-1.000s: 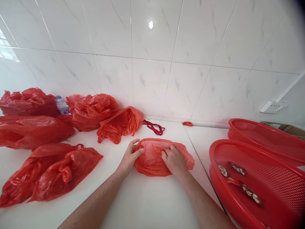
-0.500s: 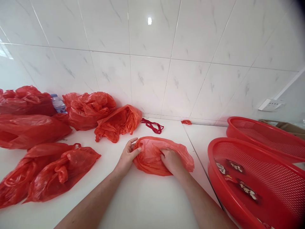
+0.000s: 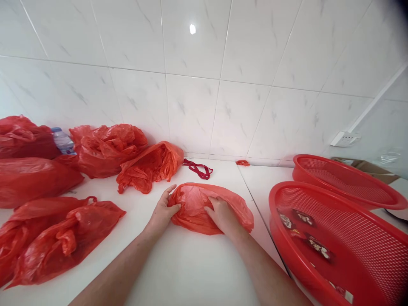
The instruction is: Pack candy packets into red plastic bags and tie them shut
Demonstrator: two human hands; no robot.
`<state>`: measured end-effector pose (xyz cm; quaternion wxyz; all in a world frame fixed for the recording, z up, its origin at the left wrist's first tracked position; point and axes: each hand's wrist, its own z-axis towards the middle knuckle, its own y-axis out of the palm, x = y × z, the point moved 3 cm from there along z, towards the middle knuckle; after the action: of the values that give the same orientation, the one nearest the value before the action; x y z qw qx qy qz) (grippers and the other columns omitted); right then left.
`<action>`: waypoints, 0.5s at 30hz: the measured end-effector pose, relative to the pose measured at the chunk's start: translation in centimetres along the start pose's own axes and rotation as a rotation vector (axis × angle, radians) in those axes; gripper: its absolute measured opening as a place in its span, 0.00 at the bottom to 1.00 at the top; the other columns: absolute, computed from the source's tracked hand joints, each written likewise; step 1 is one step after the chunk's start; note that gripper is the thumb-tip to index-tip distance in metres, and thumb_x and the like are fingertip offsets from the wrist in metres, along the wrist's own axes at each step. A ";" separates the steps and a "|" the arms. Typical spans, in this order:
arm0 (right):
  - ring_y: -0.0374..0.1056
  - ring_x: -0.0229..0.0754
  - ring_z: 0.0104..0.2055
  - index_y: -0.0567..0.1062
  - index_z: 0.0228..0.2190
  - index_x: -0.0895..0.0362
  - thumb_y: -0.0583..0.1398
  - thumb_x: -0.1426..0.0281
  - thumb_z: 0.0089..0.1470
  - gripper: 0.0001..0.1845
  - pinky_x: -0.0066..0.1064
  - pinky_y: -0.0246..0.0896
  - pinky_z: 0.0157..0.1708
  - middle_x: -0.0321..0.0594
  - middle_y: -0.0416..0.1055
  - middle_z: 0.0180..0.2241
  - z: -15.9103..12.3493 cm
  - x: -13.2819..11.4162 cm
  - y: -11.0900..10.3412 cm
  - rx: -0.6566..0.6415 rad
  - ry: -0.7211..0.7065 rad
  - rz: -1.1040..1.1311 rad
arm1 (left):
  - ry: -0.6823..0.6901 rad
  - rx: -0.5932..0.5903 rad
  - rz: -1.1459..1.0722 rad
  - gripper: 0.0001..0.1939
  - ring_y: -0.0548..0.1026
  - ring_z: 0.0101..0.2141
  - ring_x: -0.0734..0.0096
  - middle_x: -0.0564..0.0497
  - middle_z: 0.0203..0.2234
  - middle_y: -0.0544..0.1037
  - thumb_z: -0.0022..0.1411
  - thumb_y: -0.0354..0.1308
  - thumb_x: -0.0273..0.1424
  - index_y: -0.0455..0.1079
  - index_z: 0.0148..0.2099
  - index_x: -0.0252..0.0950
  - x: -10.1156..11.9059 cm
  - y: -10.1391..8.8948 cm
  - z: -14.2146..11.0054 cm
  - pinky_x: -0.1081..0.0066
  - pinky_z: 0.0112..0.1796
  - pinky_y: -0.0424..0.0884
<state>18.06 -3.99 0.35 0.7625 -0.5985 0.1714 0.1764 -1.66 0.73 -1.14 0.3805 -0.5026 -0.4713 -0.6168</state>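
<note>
A thin red plastic bag (image 3: 191, 221) lies on the white tabletop in front of me, its mouth spread and facing up. My left hand (image 3: 164, 211) is at the bag's left end, the thumb over the rim and the fingers along the outside, so the edge sits between them. Inside the mouth is my right hand (image 3: 220, 213), palm down, thumb and forefinger spread apart against the plastic. Its other fingers are partly hidden. I see only thin plastic within the bag.
Several filled red bags (image 3: 108, 148) crowd the left side, with a water bottle (image 3: 63, 141) among them. A dark red strap (image 3: 199, 170) and a red scrap (image 3: 242, 162) lie near the wall. Right, a red basket (image 3: 274, 199) holds several wrapped packets (image 3: 318, 246); another basket (image 3: 347, 178) stands behind.
The view has turned a little to the right, so everything sits further left. My right thumb and forefinger have parted inside the bag; my left hand stays at its rim.
</note>
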 end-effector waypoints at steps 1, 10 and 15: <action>0.65 0.46 0.48 0.70 0.49 0.58 0.56 0.67 0.53 0.20 0.34 0.60 0.46 0.47 0.69 0.46 -0.1 -0.3 -0.1 0.031 -0.001 -0.034 | 0.003 0.019 -0.007 0.40 0.75 0.35 0.68 0.48 0.41 0.73 0.47 0.65 0.31 0.53 0.61 0.42 -0.2 -0.2 0.2 0.66 0.38 0.72; 0.65 0.41 0.48 0.71 0.48 0.48 0.55 0.64 0.56 0.17 0.33 0.61 0.48 0.38 0.69 0.47 -8.4 -5.2 -10.2 0.143 -0.209 -0.002 | -0.101 0.025 -0.092 0.39 0.77 0.35 0.68 0.49 0.43 0.76 0.46 0.68 0.33 0.57 0.59 0.48 -0.5 -0.2 0.4 0.68 0.36 0.75; 0.70 0.42 0.39 0.74 0.42 0.45 0.56 0.62 0.53 0.14 0.32 0.64 0.37 0.35 0.73 0.40 -11.3 2.2 -18.7 0.083 0.250 -0.134 | -0.154 0.001 -0.102 0.34 0.77 0.39 0.67 0.48 0.48 0.73 0.48 0.66 0.35 0.61 0.57 0.48 0.0 0.3 -0.3 0.72 0.36 0.75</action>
<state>28.33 -19.00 12.71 0.7694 -0.5938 0.2317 0.0420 -1.41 0.37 -1.07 0.3116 -0.5238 -0.5242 -0.5947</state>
